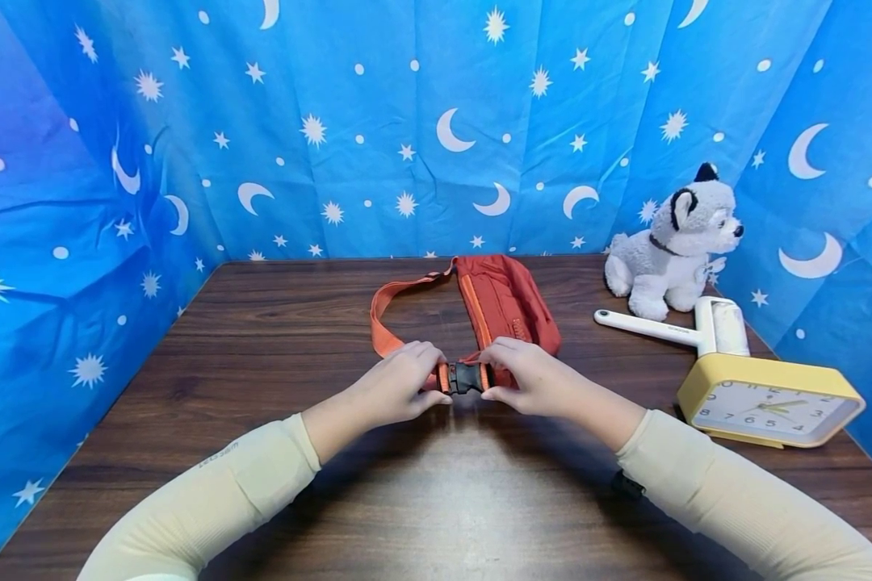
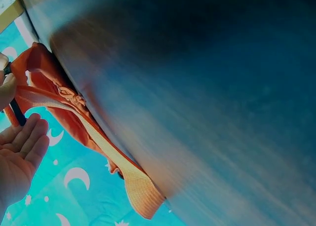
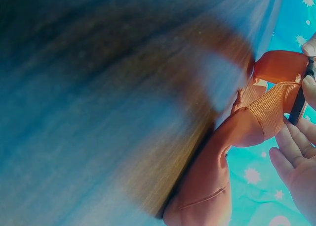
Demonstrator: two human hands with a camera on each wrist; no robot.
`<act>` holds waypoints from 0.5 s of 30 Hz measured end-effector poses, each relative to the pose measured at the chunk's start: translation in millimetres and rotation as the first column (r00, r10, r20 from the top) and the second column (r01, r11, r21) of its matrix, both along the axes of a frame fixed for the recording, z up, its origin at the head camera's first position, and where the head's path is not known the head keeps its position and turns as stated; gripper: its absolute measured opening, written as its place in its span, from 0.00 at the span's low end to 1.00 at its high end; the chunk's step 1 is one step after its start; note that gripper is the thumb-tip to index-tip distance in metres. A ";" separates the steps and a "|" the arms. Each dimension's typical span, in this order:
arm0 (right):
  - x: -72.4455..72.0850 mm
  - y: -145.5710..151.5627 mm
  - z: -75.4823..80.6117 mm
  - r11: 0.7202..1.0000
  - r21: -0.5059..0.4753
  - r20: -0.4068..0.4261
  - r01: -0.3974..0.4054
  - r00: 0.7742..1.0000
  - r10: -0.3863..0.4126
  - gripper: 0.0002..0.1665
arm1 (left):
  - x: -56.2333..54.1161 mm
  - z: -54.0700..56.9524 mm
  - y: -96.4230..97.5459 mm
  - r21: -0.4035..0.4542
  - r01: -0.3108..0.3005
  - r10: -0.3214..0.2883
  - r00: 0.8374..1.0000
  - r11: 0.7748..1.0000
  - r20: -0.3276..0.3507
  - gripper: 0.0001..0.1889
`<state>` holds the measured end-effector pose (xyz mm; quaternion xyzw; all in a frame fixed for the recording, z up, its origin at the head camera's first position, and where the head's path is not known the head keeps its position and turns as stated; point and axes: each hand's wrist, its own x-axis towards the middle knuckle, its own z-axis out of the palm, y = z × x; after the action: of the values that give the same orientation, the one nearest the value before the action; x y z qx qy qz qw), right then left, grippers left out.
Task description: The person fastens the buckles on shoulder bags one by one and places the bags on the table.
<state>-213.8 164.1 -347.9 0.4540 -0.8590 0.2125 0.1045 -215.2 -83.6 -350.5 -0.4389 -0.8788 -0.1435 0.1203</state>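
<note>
A red waist bag (image 1: pixel 512 303) lies on the table, its orange strap (image 1: pixel 383 311) looping out to the left. The strap's black side-release buckle (image 1: pixel 468 377) is held in front of the bag, its two halves together. My left hand (image 1: pixel 400 381) pinches the buckle's left end between thumb and fingers. At the right end, my right hand (image 1: pixel 529 379) pinches it the same way. In the left wrist view the strap (image 2: pixel 98 129) hangs in a curve from the left hand (image 2: pixel 22 157). The right wrist view has the bag's fabric (image 3: pixel 212 181) beside the right hand (image 3: pixel 298 157).
On the right of the wooden table (image 1: pixel 276 323) stand a yellow alarm clock (image 1: pixel 770 401) and a white lint roller (image 1: pixel 668 329). Behind them sits a grey-and-white plush dog (image 1: pixel 668 242). A blue curtain (image 1: pixel 378 177) with moons and stars surrounds the table's back and sides.
</note>
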 end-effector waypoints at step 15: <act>-0.3 0.0 0.3 1.000 -0.006 0.001 -0.002 1.000 0.002 0.22 | -1.5 -1.1 1.8 -0.010 0.004 -0.004 1.000 1.000 -0.003 0.22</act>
<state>-214.1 164.0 -347.5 0.4545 -0.8579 0.2153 0.1050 -216.7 -81.8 -351.6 -0.4416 -0.8784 -0.1388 0.1192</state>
